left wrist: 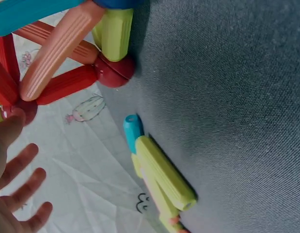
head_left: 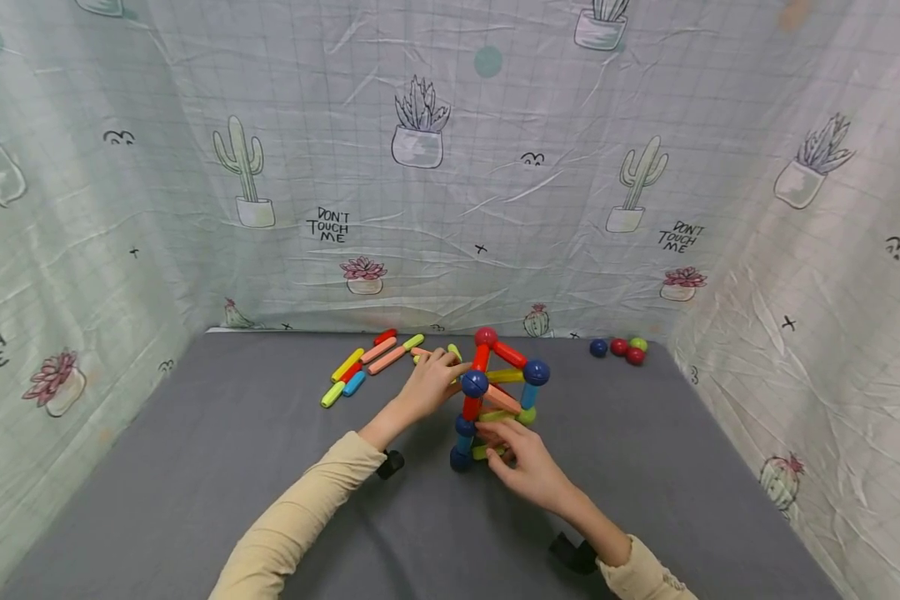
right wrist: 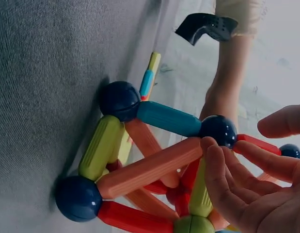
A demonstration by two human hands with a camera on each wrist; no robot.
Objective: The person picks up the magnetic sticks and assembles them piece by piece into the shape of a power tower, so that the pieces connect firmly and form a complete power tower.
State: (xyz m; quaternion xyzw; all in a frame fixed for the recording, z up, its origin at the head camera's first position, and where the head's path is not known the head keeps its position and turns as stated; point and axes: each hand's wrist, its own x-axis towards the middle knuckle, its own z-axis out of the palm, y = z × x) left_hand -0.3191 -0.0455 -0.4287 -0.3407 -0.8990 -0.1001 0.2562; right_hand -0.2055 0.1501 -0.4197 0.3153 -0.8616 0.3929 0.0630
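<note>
A tower of magnetic sticks and balls (head_left: 502, 396) stands upright on the grey table, with red, salmon, green, yellow and blue sticks joined at coloured balls. At its upper left is my left hand (head_left: 429, 385). In the left wrist view one fingertip touches a red ball (left wrist: 27, 111), while other fingers spread below it, apart from the sticks. My right hand (head_left: 528, 471) is at the lower front. The right wrist view shows its fingertips touching a dark blue ball (right wrist: 218, 130) and the end of a salmon stick (right wrist: 150, 167); the thumb stands apart.
Several loose sticks (head_left: 378, 354) lie at the back left of the table (head_left: 255, 467). Blue, red and green balls sit at the back right, including a loose blue ball (head_left: 598, 348). A printed cloth (head_left: 450, 208) hangs behind and along both sides.
</note>
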